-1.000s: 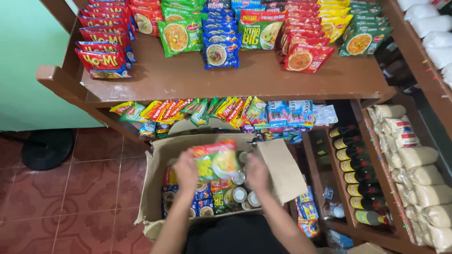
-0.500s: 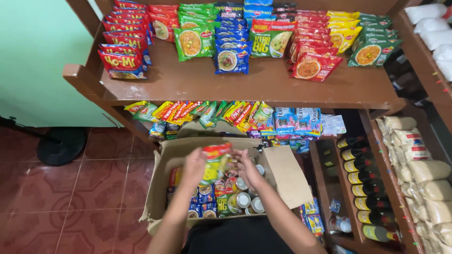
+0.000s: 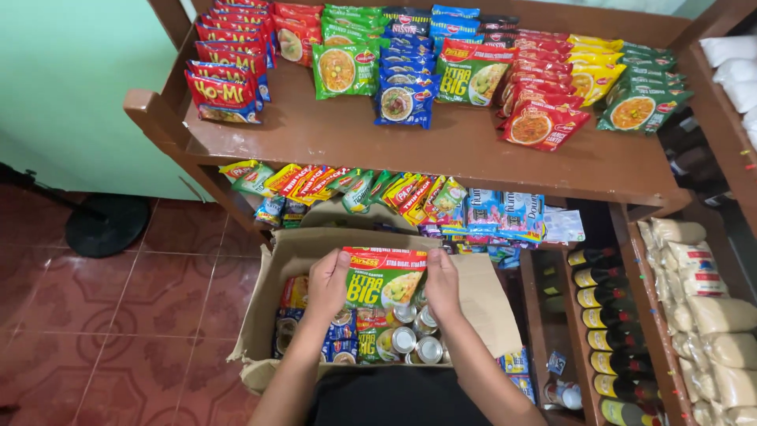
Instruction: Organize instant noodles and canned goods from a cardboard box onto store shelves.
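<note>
I hold a green and yellow noodle packet [image 3: 384,278] level over an open cardboard box [image 3: 293,251], gripped by both ends. My left hand [image 3: 327,282] clasps its left edge and my right hand [image 3: 442,282] its right edge. Below the packet the box holds several tin cans [image 3: 415,344] and more snack packets [image 3: 294,293]. Part of the box's contents is hidden by the packet and my forearms.
A brown wooden shelf [image 3: 441,150] above the box carries rows of noodle packets [image 3: 410,67]. A lower shelf holds sachet strips [image 3: 378,193]. To the right stand dark bottles [image 3: 607,331] and white bags [image 3: 710,315]. A black fan base [image 3: 106,225] sits on red floor tiles at left.
The packet has been turned from tilted to flat and level between both hands, above the box. The view has shifted slightly down and right.
</note>
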